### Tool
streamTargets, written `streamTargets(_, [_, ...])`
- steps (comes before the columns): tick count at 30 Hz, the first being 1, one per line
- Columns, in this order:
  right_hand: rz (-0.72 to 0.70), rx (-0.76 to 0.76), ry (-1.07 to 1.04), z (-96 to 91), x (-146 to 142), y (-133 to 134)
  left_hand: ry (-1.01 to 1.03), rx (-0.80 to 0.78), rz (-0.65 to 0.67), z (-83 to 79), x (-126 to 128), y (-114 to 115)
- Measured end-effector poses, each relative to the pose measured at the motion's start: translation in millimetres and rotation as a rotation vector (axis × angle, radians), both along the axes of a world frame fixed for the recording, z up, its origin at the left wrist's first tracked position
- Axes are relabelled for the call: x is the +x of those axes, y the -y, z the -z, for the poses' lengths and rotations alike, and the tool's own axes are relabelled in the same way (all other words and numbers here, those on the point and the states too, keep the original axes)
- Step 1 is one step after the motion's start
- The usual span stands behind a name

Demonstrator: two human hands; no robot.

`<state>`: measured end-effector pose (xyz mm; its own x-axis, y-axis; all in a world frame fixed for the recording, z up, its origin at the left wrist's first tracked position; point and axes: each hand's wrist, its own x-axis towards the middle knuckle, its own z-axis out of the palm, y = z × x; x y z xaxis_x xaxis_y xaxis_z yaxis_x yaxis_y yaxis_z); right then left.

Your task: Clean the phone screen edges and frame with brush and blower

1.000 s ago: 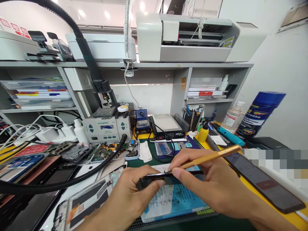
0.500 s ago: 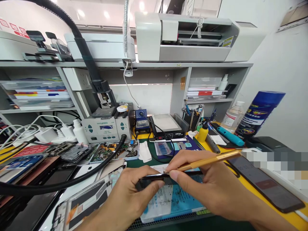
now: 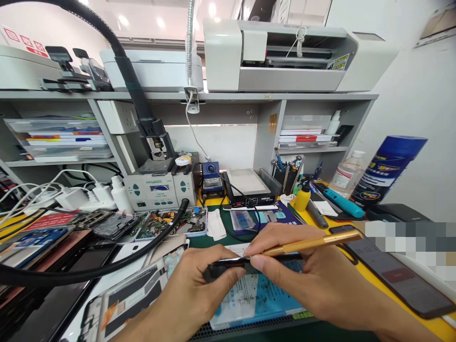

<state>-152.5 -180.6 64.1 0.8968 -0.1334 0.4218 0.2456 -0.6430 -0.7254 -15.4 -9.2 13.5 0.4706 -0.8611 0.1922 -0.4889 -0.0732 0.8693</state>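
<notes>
- While your left hand [image 3: 192,289] pinches the dark phone [image 3: 228,268] edge-up over the blue mat [image 3: 263,297], keep it steady.
- With your right hand [image 3: 306,270] gripping the gold tool [image 3: 313,243], press its tip lightly at the phone's top edge.

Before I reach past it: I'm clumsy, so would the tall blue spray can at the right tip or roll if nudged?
The tall blue spray can stands upright and narrow for its height, so a nudge near the top would probably tip it. Its round body would likely roll once down, perhaps toward the clear plastic bottle beside it.
</notes>
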Motion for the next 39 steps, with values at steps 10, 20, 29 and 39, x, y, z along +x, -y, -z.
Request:
streamTargets(10, [0.015, -0.029, 0.038, 0.2, 1.2, 0.4, 0.002, -0.023, 0.012, 0.6, 1.2, 0.0])
streamTargets(20, [-0.023, -0.018, 0.02, -0.4, 1.4, -0.1, -0.032, -0.005, 0.012, 2.0, 1.0, -0.1])
streamTargets(29, [0.05, 0.018, -0.006, -0.4, -0.2, 0.8, -0.035, -0.021, 0.015, 3.0, 1.9, 0.9])
streamTargets(39, [0.027, 0.005, -0.012, 0.0, -1.6, 3.4, -0.072, -0.015, 0.024, 2.0, 1.0, -0.2])
